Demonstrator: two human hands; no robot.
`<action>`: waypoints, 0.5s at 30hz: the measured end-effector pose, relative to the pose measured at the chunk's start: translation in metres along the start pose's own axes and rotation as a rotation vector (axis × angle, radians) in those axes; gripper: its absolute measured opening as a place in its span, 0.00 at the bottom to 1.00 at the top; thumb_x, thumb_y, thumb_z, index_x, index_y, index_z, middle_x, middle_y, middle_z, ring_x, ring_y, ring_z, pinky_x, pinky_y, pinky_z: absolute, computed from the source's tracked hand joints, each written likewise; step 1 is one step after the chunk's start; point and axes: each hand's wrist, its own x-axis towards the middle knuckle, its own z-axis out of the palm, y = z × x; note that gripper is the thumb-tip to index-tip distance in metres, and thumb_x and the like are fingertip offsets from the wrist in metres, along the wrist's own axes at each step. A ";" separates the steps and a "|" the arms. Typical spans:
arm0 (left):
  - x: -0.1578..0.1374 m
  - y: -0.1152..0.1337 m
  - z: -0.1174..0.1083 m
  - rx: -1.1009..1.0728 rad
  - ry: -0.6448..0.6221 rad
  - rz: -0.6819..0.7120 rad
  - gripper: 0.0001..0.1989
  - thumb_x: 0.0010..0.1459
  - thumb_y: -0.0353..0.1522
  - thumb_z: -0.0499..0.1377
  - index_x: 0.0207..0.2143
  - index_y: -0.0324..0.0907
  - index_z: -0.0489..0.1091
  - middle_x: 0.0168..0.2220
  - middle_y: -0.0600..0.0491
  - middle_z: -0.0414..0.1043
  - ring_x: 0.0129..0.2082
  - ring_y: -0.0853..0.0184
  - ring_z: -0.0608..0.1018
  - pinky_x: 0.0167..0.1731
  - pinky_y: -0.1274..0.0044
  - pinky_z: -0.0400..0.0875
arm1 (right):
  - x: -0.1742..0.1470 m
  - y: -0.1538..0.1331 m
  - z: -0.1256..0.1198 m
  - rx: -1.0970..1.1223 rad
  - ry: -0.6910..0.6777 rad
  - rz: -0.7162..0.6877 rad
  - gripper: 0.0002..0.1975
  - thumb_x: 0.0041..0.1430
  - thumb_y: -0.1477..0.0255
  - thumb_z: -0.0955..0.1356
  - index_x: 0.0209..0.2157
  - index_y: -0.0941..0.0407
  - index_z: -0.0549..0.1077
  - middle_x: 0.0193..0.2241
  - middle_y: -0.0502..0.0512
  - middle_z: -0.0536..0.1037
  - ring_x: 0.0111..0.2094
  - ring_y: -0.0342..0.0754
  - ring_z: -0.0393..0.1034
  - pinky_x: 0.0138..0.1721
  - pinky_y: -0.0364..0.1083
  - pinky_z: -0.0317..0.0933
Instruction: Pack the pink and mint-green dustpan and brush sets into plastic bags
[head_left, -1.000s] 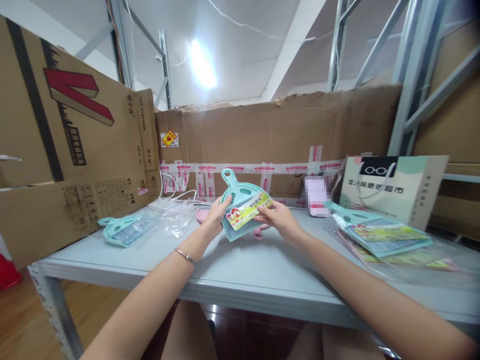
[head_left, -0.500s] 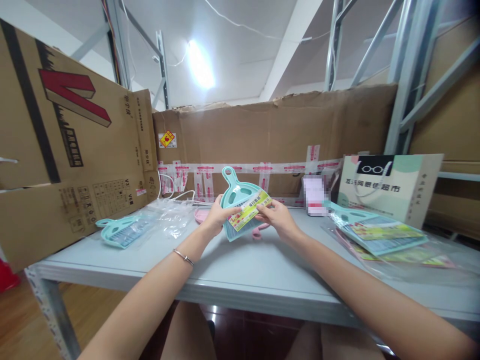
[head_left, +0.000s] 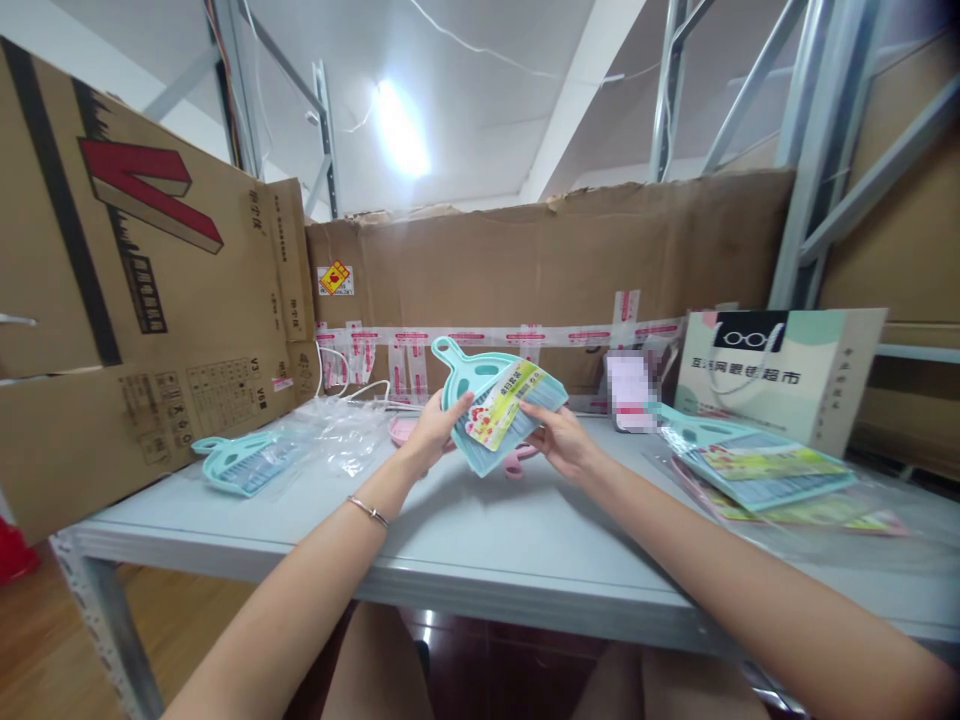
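Above the table I hold a mint-green dustpan (head_left: 487, 468) with a brush nested in it, tilted with its handle up and to the left. A yellow-green printed card (head_left: 501, 405) lies across its front. My left hand (head_left: 437, 428) grips the dustpan's left edge, thumb on the front by the card. My right hand (head_left: 561, 440) pinches the lower right side, thumb on the card and fingers behind. Behind the dustpan, a pink dustpan (head_left: 403, 430) lies on the table, mostly hidden, with a pink handle (head_left: 517, 461) showing below.
Another mint dustpan set (head_left: 244, 462) lies at left beside crumpled clear plastic bags (head_left: 349, 435). Bagged dustpan sets (head_left: 772, 465) are stacked at right, before a paper bag (head_left: 780, 370). A phone (head_left: 631, 390) stands near the back. Cardboard boxes (head_left: 480, 265) wall the table (head_left: 420, 540).
The dustpan has turned, its wide end swinging up and right, and more of the card's face shows. My right hand has shifted slightly down along its edge.
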 end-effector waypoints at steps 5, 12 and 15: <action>0.012 0.019 -0.057 0.838 0.476 0.328 0.20 0.59 0.41 0.50 0.49 0.38 0.62 0.47 0.41 0.69 0.52 0.55 0.67 0.53 0.61 0.58 | 0.011 -0.007 -0.011 0.121 0.203 -0.116 0.09 0.44 0.82 0.70 0.28 0.56 0.69 0.22 0.47 0.77 0.21 0.42 0.70 0.22 0.40 0.68; 0.011 0.017 -0.079 1.179 0.316 0.242 0.13 0.56 0.34 0.53 0.42 0.37 0.69 0.47 0.38 0.68 0.52 0.52 0.68 0.53 0.62 0.57 | 0.027 0.004 -0.029 0.073 0.402 -0.121 0.11 0.43 0.84 0.69 0.29 0.56 0.69 0.21 0.45 0.76 0.21 0.41 0.70 0.24 0.41 0.69; 0.008 0.016 -0.039 0.961 -0.007 0.593 0.14 0.55 0.36 0.55 0.44 0.44 0.70 0.50 0.46 0.68 0.53 0.58 0.67 0.55 0.67 0.56 | 0.035 0.013 -0.037 0.002 0.418 -0.120 0.12 0.41 0.83 0.70 0.28 0.55 0.68 0.20 0.45 0.75 0.21 0.42 0.69 0.23 0.42 0.68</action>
